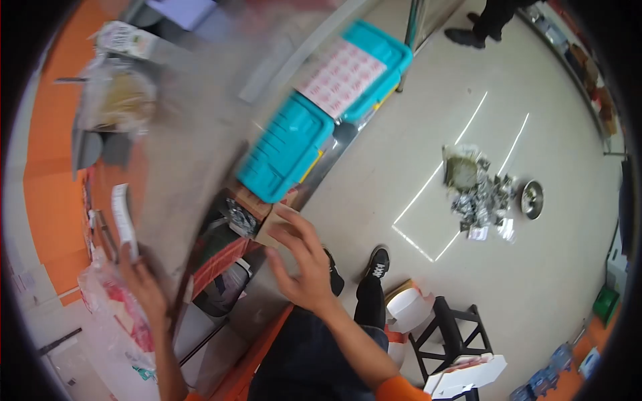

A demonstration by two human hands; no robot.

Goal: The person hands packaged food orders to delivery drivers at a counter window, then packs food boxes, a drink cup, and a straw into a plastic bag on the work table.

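Paper strip (122, 214) at the left of the frame meets the left hand (144, 291), whether pinched or merely touched being unclear, while the right hand (306, 271), grip released, is splayed beside a cardboard box (265, 229) at centre, handling seemingly unfinished.

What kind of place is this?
Probably a shop or its back room, though I can't be sure. There's a long counter, teal bins, and a shelf full of goods.
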